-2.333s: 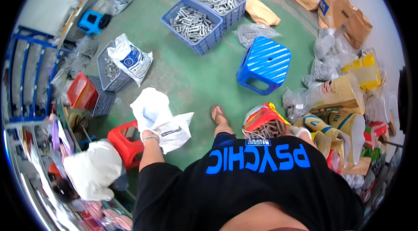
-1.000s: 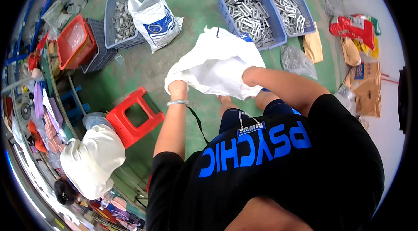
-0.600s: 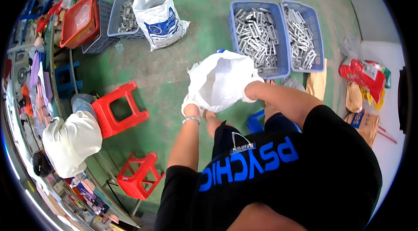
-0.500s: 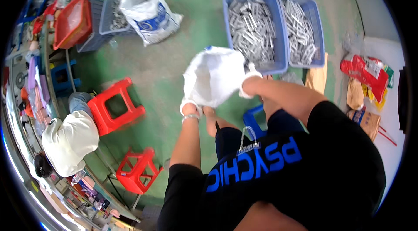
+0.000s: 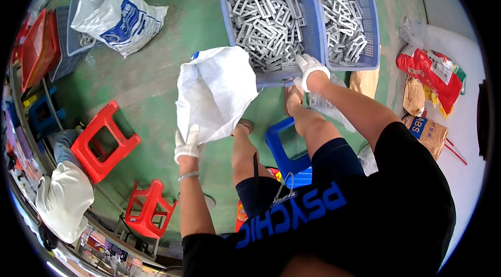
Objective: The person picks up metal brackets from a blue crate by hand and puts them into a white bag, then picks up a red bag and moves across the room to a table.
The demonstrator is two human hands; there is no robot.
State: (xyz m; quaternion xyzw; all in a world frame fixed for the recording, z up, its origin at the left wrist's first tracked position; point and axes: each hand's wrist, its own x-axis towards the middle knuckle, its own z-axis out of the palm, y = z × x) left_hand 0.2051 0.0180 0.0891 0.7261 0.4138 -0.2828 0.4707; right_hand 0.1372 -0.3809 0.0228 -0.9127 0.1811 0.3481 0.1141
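White woven plastic, thin and floppy: the sack [image 5: 216, 92] hangs in front of me over the green floor [image 5: 156, 68], just left of the near blue crate [image 5: 313, 42]. I judge it light and limp while empty, a bit slick through cotton gloves, and unable to keep its own mouth open. The hem is the place to take it, bunched in a fist, since the flat cloth offers nothing to pinch.

My left hand [image 5: 188, 144], in a white glove, is raised at about knee height with the forearm coming up from the lower edge. Its grip is closed on the sack's lower edge, fingers curled over a fold of cloth. The sack rises from that fist and leans toward the crate, its far edge touching or overlapping the crate's near left corner; I cannot tell which.

My right hand [image 5: 308, 65], also gloved, is stretched forward with the arm nearly straight. It rests on the near rim of the crate, fingers hooked over the edge, so its grip is closed on the rim rather than on the sack.

The crate is heaped with grey metal frames [image 5: 266, 13]. I judge them stiff, hard-edged and heavy in bulk, likely to snag thin weave. A blue stool [image 5: 284, 146] sits between my legs.
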